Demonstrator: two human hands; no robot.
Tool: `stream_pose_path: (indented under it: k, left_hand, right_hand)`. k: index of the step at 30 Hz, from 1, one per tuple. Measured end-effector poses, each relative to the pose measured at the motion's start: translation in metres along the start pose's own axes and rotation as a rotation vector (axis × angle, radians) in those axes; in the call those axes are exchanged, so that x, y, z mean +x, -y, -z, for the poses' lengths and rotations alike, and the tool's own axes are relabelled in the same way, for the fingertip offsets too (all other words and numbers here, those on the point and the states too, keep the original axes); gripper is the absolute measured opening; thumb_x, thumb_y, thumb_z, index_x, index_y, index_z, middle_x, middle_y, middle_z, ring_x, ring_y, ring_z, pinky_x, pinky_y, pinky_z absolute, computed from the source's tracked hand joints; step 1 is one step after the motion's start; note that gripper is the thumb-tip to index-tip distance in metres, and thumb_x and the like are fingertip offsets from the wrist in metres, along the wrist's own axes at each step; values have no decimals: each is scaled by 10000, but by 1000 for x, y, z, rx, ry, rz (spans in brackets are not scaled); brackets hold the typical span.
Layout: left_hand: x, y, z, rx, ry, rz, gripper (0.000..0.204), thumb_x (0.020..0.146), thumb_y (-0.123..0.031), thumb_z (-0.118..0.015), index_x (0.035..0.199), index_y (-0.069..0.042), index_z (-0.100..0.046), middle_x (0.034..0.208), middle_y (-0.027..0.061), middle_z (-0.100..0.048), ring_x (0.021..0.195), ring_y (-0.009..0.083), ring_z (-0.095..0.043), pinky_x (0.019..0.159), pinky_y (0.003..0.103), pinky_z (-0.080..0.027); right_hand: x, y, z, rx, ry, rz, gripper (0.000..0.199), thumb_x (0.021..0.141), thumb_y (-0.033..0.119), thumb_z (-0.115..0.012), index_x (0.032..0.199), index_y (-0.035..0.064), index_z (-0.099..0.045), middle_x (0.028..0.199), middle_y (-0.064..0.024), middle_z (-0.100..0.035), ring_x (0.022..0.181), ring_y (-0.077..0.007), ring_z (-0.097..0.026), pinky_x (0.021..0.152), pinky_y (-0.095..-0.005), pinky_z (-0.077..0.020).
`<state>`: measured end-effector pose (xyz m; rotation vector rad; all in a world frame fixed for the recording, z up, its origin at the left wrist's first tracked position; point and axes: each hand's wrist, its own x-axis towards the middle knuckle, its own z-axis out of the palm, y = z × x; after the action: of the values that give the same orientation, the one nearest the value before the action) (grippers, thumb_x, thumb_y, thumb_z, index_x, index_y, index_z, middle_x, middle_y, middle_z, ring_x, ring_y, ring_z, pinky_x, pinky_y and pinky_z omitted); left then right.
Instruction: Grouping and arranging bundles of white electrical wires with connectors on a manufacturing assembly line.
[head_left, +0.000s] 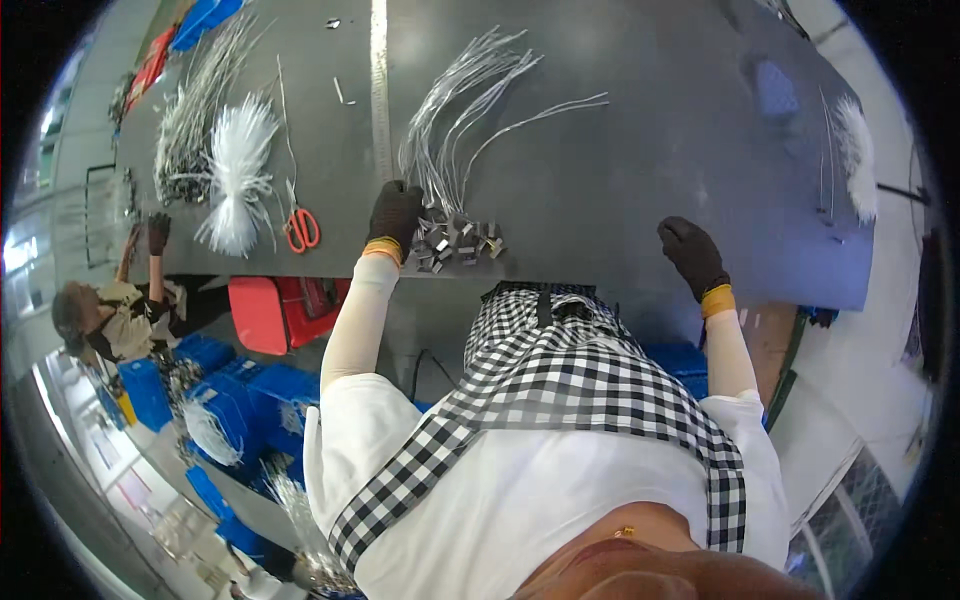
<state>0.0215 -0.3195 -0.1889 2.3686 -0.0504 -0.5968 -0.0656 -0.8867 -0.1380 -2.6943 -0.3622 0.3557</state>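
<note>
My left hand, in a dark glove with a yellow cuff, rests at the table's near edge with its fingers curled closed. It is against the left side of a bundle of thin silvery wires, whose ends fan out away from me. Small dark block-shaped pieces lie heaped at the wires' near end, beside this hand. What its fingers hold, if anything, is hidden. Well to the right, my right hand, gloved alike, is over the near part of the table with its fingers curled in. Nothing shows in it.
Left on the dark table lie orange-handled scissors, a white strand bundle and grey wires. A metal ruler strip runs away from me. A red stool, blue bins and another person are at left.
</note>
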Motion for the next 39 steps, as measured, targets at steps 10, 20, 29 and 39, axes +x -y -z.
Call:
stream_pose_path:
  k: [10, 20, 29, 39]
  left_hand:
    - [27, -67, 20, 729, -66, 164, 695, 931, -548, -594, 1333, 19, -596, 1378, 298, -590, 1269, 471, -566, 1071, 527, -461]
    - [20, -294, -217, 764, 260, -1246, 347, 1037, -179, -562, 1304, 26, -646, 1399, 213, -619, 1305, 356, -588, 1131, 444, -454]
    - [-162, -466, -472, 1327, 1051, -1788, 367, 1019, -223, -522, 1338, -81, -635, 1392, 160, -625, 1236, 359, -622, 1048, 519, -490]
    - [-179, -566, -622, 822, 1277, -2127, 329, 956, -205, -570, 1252, -101, -672, 1304, 163, -662, 1147, 351, -660, 938, 494, -551]
  right_hand:
    - [-206, 5, -111, 256, 66, -666, 307, 970, 280, -573, 1155, 65, -690, 1179, -193, -699, 1039, -402, -664, 904, -500, -543]
    - [-453, 96, -106, 164, -131, -869, 311, 893, 288, -658, 1130, 121, -772, 1070, -127, -773, 1030, -379, -718, 857, -462, -578]
    - [-513, 135, 87, 312, -766, -773, 193, 831, 214, -674, 838, 51, -776, 844, -163, -760, 750, -379, -733, 643, -483, -562]
    - [-525, 12, 128, 223, -1054, -748, 193, 810, 238, -701, 834, 64, -780, 840, -153, -758, 746, -369, -727, 644, -472, -565]
